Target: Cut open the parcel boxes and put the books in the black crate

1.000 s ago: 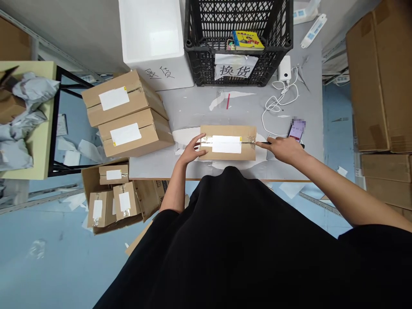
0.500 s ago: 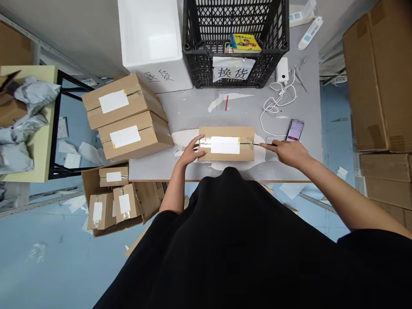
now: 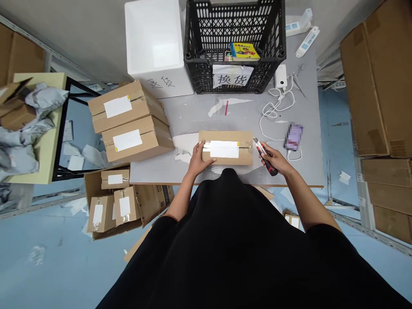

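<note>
A long brown cardboard box [image 3: 225,161] lies flat near the front edge of the grey table, with a white label [image 3: 224,149] and clear tape on top. My left hand [image 3: 198,159] rests on the box's left end, thumb and fingers apart. Just right of the box, my right hand [image 3: 274,158] grips a red and black box cutter [image 3: 267,158]. Its tip points up and left, beside the box's right end.
Two labelled boxes [image 3: 128,124] stand at the left of the table [image 3: 186,113]. Behind are a white foam bin [image 3: 154,38] and a black crate [image 3: 234,25] holding books. A phone [image 3: 293,136] and white cable [image 3: 270,110] lie at the right.
My right hand has drawn back from the box's right end and turned, so the cutter now shows in full at an angle. My left hand still rests on the box.
</note>
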Demonstrator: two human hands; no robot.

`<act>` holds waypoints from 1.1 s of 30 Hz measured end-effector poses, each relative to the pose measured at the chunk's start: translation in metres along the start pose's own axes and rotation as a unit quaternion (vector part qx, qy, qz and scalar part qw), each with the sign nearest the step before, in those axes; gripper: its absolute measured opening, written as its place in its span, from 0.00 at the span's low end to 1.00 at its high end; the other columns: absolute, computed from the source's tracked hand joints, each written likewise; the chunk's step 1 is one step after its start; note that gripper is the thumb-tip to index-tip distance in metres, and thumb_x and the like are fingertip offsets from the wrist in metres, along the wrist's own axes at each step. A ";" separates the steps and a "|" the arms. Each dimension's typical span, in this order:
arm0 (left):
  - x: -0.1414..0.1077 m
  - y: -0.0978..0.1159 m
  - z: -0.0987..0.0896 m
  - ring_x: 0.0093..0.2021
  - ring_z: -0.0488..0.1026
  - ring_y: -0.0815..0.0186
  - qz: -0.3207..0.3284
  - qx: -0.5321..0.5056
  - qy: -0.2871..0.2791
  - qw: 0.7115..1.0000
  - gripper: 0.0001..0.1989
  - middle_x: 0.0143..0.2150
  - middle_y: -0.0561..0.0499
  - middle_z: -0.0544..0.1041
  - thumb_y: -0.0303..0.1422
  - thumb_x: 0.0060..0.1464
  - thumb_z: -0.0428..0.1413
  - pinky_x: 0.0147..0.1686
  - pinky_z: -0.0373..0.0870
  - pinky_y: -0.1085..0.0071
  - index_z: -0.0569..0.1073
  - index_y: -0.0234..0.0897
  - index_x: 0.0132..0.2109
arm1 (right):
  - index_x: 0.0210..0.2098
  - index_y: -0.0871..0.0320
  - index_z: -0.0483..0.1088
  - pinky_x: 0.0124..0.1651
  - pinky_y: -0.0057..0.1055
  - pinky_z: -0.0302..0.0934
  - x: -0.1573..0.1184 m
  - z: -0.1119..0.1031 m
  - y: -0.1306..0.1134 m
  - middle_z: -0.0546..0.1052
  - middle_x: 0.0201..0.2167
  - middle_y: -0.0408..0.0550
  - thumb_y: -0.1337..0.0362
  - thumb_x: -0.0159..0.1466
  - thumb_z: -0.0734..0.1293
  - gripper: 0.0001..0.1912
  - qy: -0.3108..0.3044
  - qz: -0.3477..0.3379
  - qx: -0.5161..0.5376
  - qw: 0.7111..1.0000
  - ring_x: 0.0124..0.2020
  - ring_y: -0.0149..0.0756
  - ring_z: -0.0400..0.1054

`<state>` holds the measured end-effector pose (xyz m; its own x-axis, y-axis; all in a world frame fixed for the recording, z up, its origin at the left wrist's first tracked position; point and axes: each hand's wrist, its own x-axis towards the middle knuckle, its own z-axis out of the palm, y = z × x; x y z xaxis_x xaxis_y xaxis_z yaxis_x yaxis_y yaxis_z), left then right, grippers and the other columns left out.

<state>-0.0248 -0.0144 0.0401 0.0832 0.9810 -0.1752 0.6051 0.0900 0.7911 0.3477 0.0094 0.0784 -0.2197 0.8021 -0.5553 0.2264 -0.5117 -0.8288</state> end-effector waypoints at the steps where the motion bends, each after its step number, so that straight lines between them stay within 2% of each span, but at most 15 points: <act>1: -0.001 0.001 0.000 0.74 0.47 0.43 -0.008 0.004 0.001 1.000 0.51 0.74 0.42 0.50 0.56 0.48 0.64 0.67 0.57 0.44 0.50 0.53 0.73 | 0.72 0.46 0.53 0.29 0.28 0.67 0.000 0.000 -0.001 0.71 0.35 0.42 0.57 0.62 0.68 0.41 -0.002 0.003 0.007 1.000 0.26 0.27 0.65; 4: -0.003 0.006 0.001 0.74 0.43 0.38 -0.010 0.029 0.012 0.999 0.53 0.76 0.40 0.43 0.59 0.45 0.64 0.67 0.55 0.41 0.53 0.50 0.72 | 0.72 0.46 0.52 0.30 0.28 0.67 -0.002 -0.001 -0.003 0.70 0.36 0.42 0.57 0.62 0.68 0.41 -0.007 0.009 0.014 1.000 0.27 0.28 0.65; 6: -0.002 0.011 0.004 0.75 0.39 0.35 0.015 0.062 0.031 0.997 0.53 0.77 0.40 0.40 0.60 0.43 0.64 0.68 0.48 0.37 0.56 0.49 0.71 | 0.72 0.46 0.52 0.30 0.29 0.67 -0.003 -0.001 -0.002 0.71 0.36 0.42 0.56 0.62 0.67 0.41 -0.006 0.007 0.012 1.000 0.27 0.28 0.65; 10: 0.009 0.029 0.018 0.75 0.30 0.34 0.083 0.117 0.071 0.987 0.50 0.77 0.43 0.44 0.62 0.44 0.63 0.69 0.34 0.35 0.61 0.48 0.70 | 0.73 0.46 0.51 0.31 0.30 0.67 -0.003 -0.002 0.003 0.71 0.36 0.42 0.56 0.62 0.67 0.41 -0.008 -0.002 0.011 1.000 0.27 0.28 0.65; 12: 0.019 0.043 0.031 0.76 0.33 0.37 0.129 0.132 0.036 0.982 0.48 0.76 0.45 0.48 0.62 0.46 0.61 0.70 0.30 0.36 0.61 0.49 0.70 | 0.73 0.46 0.51 0.31 0.30 0.68 -0.002 -0.002 0.006 0.71 0.36 0.42 0.56 0.62 0.67 0.42 -0.008 -0.004 0.011 1.000 0.27 0.28 0.65; 14: 0.030 0.056 0.047 0.76 0.38 0.40 0.187 0.148 -0.036 0.971 0.48 0.76 0.44 0.52 0.62 0.47 0.60 0.71 0.30 0.39 0.60 0.49 0.71 | 0.73 0.46 0.51 0.31 0.31 0.68 -0.001 -0.002 0.007 0.71 0.36 0.43 0.56 0.62 0.67 0.42 -0.004 -0.006 0.012 1.000 0.27 0.29 0.65; 17: 0.042 0.071 0.069 0.76 0.40 0.42 0.244 0.167 -0.107 0.949 0.49 0.76 0.43 0.52 0.61 0.47 0.60 0.72 0.31 0.41 0.60 0.47 0.71 | 0.72 0.46 0.52 0.31 0.30 0.68 -0.001 -0.002 0.008 0.71 0.36 0.42 0.56 0.62 0.68 0.41 -0.003 -0.010 0.017 1.000 0.26 0.28 0.65; 21: 0.045 0.074 0.083 0.76 0.41 0.41 0.252 0.188 -0.106 0.943 0.51 0.76 0.42 0.52 0.60 0.46 0.62 0.72 0.33 0.41 0.59 0.45 0.72 | 0.72 0.46 0.52 0.30 0.29 0.67 0.001 -0.003 0.008 0.71 0.35 0.42 0.58 0.63 0.67 0.40 -0.010 -0.015 0.015 1.000 0.26 0.27 0.65; 27: 0.042 0.068 0.085 0.76 0.41 0.42 0.251 0.181 -0.092 0.946 0.49 0.75 0.43 0.52 0.61 0.47 0.60 0.72 0.32 0.41 0.58 0.47 0.72 | 0.72 0.49 0.55 0.29 0.28 0.65 -0.001 -0.006 0.007 0.70 0.34 0.42 0.61 0.62 0.68 0.39 -0.009 -0.010 -0.003 1.000 0.24 0.26 0.63; 33: 0.042 0.071 0.087 0.75 0.44 0.42 0.245 0.208 -0.078 0.944 0.50 0.75 0.40 0.53 0.62 0.46 0.60 0.72 0.31 0.41 0.61 0.43 0.70 | 0.72 0.50 0.55 0.27 0.27 0.63 -0.003 -0.004 0.010 0.70 0.32 0.41 0.62 0.64 0.67 0.38 -0.015 -0.018 -0.033 0.999 0.23 0.26 0.62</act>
<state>0.0908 0.0182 0.0379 0.5304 0.8467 0.0421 0.7188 -0.4756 0.5071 0.3550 0.0028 0.0720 -0.2571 0.8098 -0.5274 0.2789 -0.4604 -0.8428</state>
